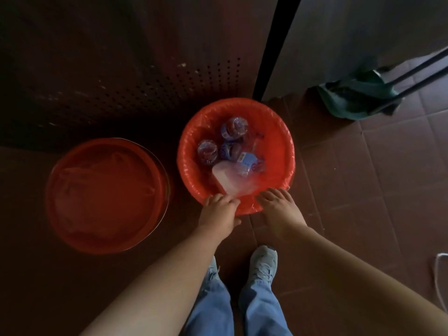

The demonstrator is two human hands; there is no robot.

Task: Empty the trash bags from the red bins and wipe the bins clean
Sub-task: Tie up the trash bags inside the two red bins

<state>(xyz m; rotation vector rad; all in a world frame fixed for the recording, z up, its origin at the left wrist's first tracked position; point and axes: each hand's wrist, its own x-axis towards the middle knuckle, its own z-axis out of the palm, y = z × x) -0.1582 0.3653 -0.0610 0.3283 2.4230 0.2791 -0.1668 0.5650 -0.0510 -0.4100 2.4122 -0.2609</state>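
The trash bag (274, 146), holding crushed bottles (234, 128), lines the right red bin (186, 132) ahead of both hands; its near edge is gripped over the rim by the left hand (219, 210) and right hand (278, 206), fingers curled; neither is nearer; a 2nd lined bin (104, 195) stands left on brown floor tiles (363, 185), by a perforated panel (145, 76)
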